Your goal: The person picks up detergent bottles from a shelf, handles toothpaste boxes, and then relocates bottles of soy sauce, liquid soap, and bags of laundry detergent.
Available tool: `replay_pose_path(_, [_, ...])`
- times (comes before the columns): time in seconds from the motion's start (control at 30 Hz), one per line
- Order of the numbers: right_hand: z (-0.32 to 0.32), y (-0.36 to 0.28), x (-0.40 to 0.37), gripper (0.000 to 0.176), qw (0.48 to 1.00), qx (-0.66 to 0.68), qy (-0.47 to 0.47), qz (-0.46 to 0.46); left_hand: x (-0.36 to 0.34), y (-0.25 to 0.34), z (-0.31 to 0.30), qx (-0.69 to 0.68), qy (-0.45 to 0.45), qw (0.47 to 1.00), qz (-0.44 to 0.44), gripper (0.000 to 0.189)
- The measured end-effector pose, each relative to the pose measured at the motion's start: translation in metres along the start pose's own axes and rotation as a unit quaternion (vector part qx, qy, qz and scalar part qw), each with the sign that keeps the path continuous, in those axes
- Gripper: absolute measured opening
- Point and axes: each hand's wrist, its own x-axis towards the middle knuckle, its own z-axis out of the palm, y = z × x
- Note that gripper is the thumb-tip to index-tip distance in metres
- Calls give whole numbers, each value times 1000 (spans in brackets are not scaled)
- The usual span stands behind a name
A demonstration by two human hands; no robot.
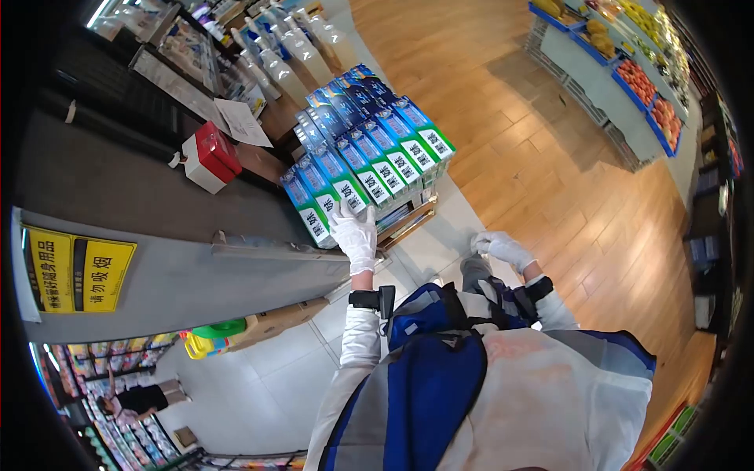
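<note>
Just past twelve o'clock from the left hand in its thin white glove is a slanting block of blue, white and green cardboard cartons with bold black characters on their ends, ranked side by side, probably so that every printed end faces outward and the rows stay square. The left grip is unclenched, its fingers laid along the green ends of the nearest cartons; they seem to rest there rather than wrap around one, perhaps to steady or align the row. The right hand, gloved in the same wrinkled white, hangs at three o'clock from the left, loosely curled with nothing visible in it (whether that grip is fully closed, I cannot tell). The cartons are crisp, glossy, flat-sided prisms, tightly packed above a pale wooden edge. At eleven o'clock stand glossy, pale, long-necked bottles, rounder than the cartons; at ten o'clock sits a red-and-white box with sharp corners, beside a limp sheet of white paper. Towards two o'clock spreads a smooth, plank-patterned, honey-brown floor
</note>
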Motion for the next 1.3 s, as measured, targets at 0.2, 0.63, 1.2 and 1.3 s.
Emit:
replay_pose_path(0.2, [-72,-16,44,24,996,-47,-65,-24,14,44,26,134,-32,982,-132,93])
replay_pose_path(0.63, [-179,-30,117,29,975,-96,-181,-88,10,30,16,52,39,975,-214,56])
replay_pose_path(1.2, [-15,-199,168,55,931,-27,-330,-153,3,-65,-9,-284,17,872,-398,49])
replay_pose_path(1.3, [34,-209,187,74,937,-68,-289,-186,0,-70,-10,-253,0,875,-414,52])
